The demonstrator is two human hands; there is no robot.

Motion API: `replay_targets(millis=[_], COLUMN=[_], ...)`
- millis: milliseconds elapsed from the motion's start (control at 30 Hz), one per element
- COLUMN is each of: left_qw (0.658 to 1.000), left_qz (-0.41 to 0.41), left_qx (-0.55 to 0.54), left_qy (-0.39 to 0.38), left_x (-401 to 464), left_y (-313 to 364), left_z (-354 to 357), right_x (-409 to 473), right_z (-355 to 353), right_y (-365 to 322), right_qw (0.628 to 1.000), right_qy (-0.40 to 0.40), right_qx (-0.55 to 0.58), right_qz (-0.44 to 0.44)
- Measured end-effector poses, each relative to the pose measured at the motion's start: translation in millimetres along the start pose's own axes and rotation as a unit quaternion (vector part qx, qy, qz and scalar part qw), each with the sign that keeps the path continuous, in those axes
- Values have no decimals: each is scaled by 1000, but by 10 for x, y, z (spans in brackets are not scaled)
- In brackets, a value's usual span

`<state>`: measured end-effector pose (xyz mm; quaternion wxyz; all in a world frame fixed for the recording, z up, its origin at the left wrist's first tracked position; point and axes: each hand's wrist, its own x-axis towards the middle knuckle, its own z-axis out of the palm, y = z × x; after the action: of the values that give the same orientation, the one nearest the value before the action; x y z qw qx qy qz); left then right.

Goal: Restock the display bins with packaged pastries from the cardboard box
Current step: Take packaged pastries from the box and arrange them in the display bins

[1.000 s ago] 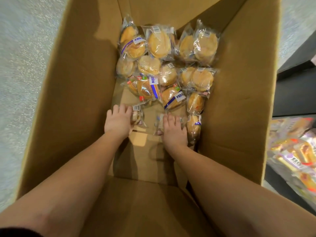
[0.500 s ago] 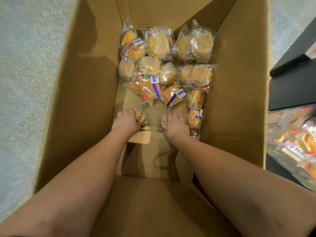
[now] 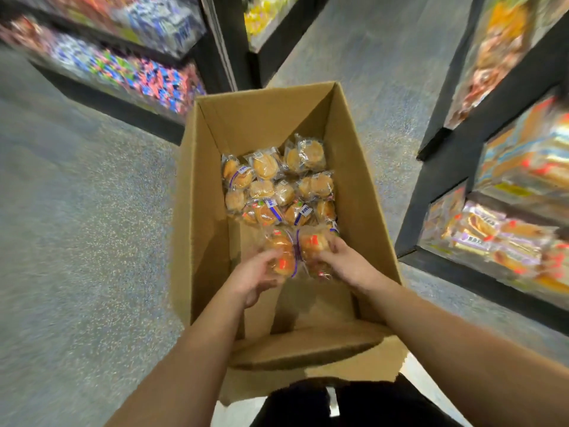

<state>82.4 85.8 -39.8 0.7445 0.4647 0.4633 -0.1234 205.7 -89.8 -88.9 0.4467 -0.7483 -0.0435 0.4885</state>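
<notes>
Cardboard box (image 3: 348, 167) sits on the floor (image 3: 77, 241) dead center, pastry packs (image 3: 277, 186) piled in its 12 o'clock end. Display bins (image 3: 505, 229) at 3 o'clock, more shelves (image 3: 123, 57) around 10.

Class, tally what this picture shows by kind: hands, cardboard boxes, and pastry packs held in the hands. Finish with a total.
Hands: 2, the left hand and the right hand
Cardboard box: 1
Held pastry packs: 2, left pack and right pack
Total: 5

Evenly bright, motion-blurred edges, wide-angle distortion
</notes>
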Motion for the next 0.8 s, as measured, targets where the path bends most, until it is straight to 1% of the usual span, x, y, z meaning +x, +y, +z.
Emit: replay_targets(millis=[100, 167, 233, 333, 367, 533, 633, 700, 800], left_qw=[999, 997, 996, 991, 988, 966, 952, 939, 924], left_qz=[16, 30, 32, 38, 44, 54, 47, 48, 50], left_qx=[-29, -12, 12, 69, 90, 171, 196, 217, 250], left_qy=[-44, -66, -81, -109, -119, -185, -232, -263, -286], left_x=[-331, -505, -635, -771, -803, -931, -1041, -1113, -1247], left_y=[19, 57, 104, 159, 167, 198, 185, 138, -22], left_z=[115, 240, 415, 776, 913, 1645, 2155, 2525, 3116], right_x=[-686, -1014, -1263, -1580, -1690, -2189, -2518, -2757, -3113], right_z=[-64, -119, -179, -329, -397, -869, -1197, -1403, -1734], right_y=[-221, -237, -211, -151, -127, 130, 364, 548, 900], right_qw=[995, 990, 986, 983, 979, 947, 919, 904, 886], right_qy=[39, 61, 99, 146, 166, 248, 263, 278, 300], right_qx=[85, 124, 127, 97, 109, 193, 284, 311, 338], right_qz=[-30, -37, -40, -48, -53, -58, -78, -96, -103])
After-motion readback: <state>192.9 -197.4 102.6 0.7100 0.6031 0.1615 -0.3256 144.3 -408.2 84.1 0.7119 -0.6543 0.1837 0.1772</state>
